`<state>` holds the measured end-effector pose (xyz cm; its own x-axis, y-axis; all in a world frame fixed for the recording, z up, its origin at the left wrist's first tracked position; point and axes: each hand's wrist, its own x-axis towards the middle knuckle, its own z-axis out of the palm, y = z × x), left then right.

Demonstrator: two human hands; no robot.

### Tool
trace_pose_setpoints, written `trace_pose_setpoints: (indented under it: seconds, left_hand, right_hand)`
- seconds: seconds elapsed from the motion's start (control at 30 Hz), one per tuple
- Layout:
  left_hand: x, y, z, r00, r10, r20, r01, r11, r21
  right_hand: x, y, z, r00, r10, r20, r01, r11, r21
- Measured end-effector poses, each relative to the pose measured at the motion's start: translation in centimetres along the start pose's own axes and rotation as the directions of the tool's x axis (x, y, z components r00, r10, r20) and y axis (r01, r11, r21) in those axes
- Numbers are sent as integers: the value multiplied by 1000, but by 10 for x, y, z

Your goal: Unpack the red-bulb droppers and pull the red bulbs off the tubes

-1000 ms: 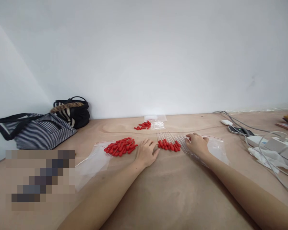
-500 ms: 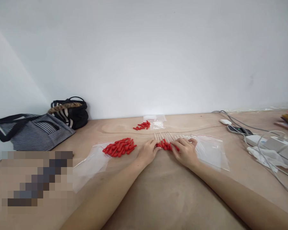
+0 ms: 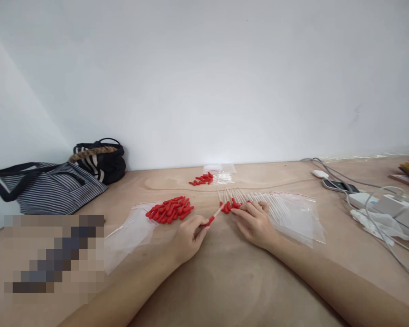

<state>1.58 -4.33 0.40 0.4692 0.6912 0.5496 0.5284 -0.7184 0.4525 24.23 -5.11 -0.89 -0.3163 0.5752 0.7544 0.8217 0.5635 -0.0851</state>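
My left hand (image 3: pixel 189 238) is closed, pinching a thin pale stick with a red rubber bulb on its end (image 3: pixel 210 221). The stick points up and to the right, away from the fingers. My right hand (image 3: pixel 255 222) rests on the table with fingers somewhat spread, touching a row of red-bulbed sticks (image 3: pixel 235 203); its fingers hide part of the row. Loose pale sticks (image 3: pixel 276 205) lie just beyond and right of this hand, partly on a clear zip bag (image 3: pixel 301 222). Left of my left hand is a pile of red rubber bulbs (image 3: pixel 170 210).
Another clear bag (image 3: pixel 131 238) lies under the red pile. Farther back are smaller red bulbs (image 3: pixel 202 178) and short clear sticks (image 3: pixel 225 177). Striped bags (image 3: pixel 57 186) stand at left. At right are cables, chargers (image 3: pixel 391 204) and a dark device (image 3: pixel 341 185).
My left hand has moved left and toward me from the row, now carrying one red-bulbed stick. My right hand has shifted slightly left and stays at the row.
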Motion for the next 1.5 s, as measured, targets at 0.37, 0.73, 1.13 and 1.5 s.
trace_pose_setpoints:
  seconds: [0.37,0.73,1.13,1.5]
  left_hand:
    - [-8,12,-22,963,-46,267,45,999,8]
    - [-2,5,7,990,34,140,-59,983,176]
    - [-6,4,9,990,81,113,-100,981,169]
    - [-8,3,1,998,62,1,-61,989,133]
  right_hand:
    - [4,-32,4,953,-92,288,23,971,236]
    - [2,-37,11,979,-54,196,20,985,173]
    - [0,-37,11,981,-122,149,109,990,93]
    - [-5,-33,8,995,-44,93,32,992,126]
